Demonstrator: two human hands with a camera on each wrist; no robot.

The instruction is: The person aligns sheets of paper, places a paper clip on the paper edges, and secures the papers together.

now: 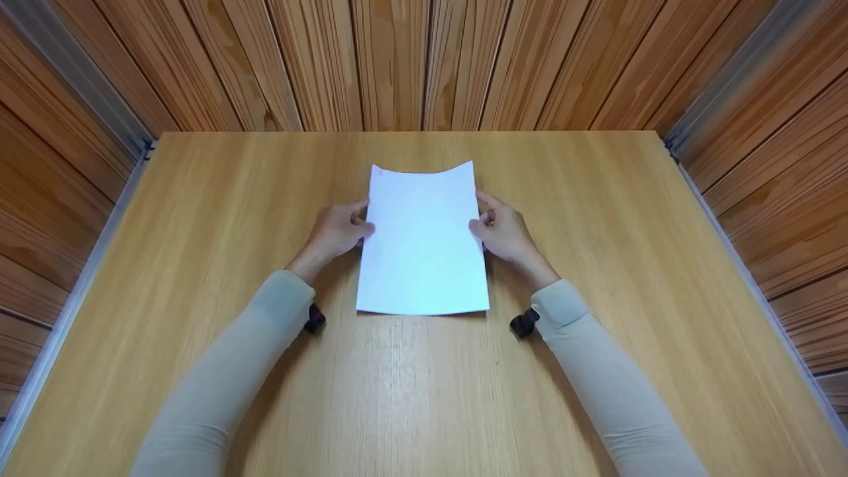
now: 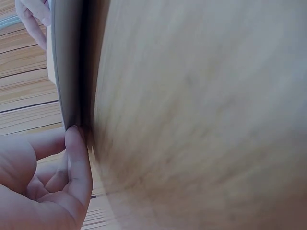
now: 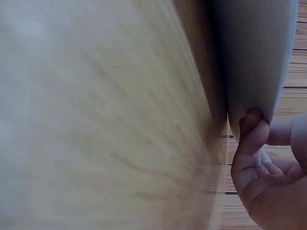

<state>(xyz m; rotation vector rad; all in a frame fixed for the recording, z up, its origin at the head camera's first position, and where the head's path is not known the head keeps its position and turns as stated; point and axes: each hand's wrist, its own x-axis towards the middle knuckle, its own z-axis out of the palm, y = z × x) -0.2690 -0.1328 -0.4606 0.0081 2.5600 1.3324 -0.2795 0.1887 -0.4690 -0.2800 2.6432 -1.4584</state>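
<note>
A white sheet of paper (image 1: 424, 245) sags slightly between the two hands, its far corners curling up, with a faint reddish mark near the far left corner. My left hand (image 1: 336, 230) pinches its left edge, thumb on top and fingers beneath. At the opposite edge my right hand (image 1: 507, 232) pinches it the same way, index finger stretched along the side. The left wrist view shows the paper's underside (image 2: 69, 62) close over the tabletop, gripped by the left fingertips. In the right wrist view the right fingers (image 3: 254, 134) press against the underside (image 3: 254, 57).
A light wooden table (image 1: 199, 218) spreads under both arms. Wood-plank walls (image 1: 391, 66) close off the back and both sides, with grey metal rails (image 1: 73, 278) along the side edges. A small black device (image 1: 525, 323) hangs at each cuff.
</note>
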